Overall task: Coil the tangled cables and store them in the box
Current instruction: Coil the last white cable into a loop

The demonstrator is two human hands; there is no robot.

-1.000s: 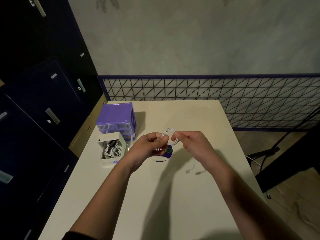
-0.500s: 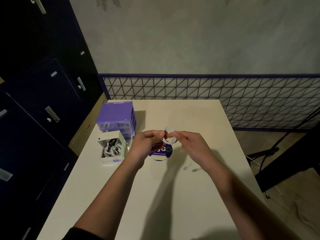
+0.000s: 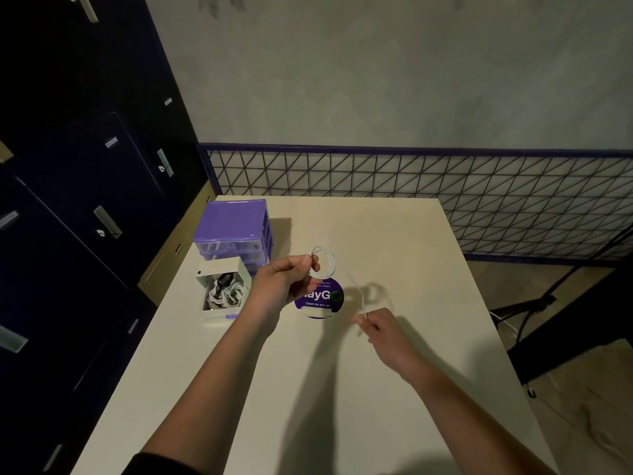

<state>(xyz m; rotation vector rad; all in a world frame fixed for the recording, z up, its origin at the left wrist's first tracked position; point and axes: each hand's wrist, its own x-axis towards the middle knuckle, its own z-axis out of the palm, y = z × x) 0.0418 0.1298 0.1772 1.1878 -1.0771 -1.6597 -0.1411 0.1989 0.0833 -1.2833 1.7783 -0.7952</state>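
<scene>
box (image 3: 222,296) left on table (image 3: 394,234) | drawer unit (image 3: 233,228) behind box | sticker (image 3: 320,298) right of box

1. We see a purple drawer unit (image 3: 236,228) on the table (image 3: 376,389), far left.
2. We see a round purple sticker (image 3: 320,299) mid-table.
3. Dark lockers (image 3: 85,200) left.
4. Wire grid fence (image 3: 445,186) far side.

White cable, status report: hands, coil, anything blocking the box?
Left hand pinches the coil; right hand pinches the cable's loose end. Box open, cables inside. Nothing in the way.
</scene>
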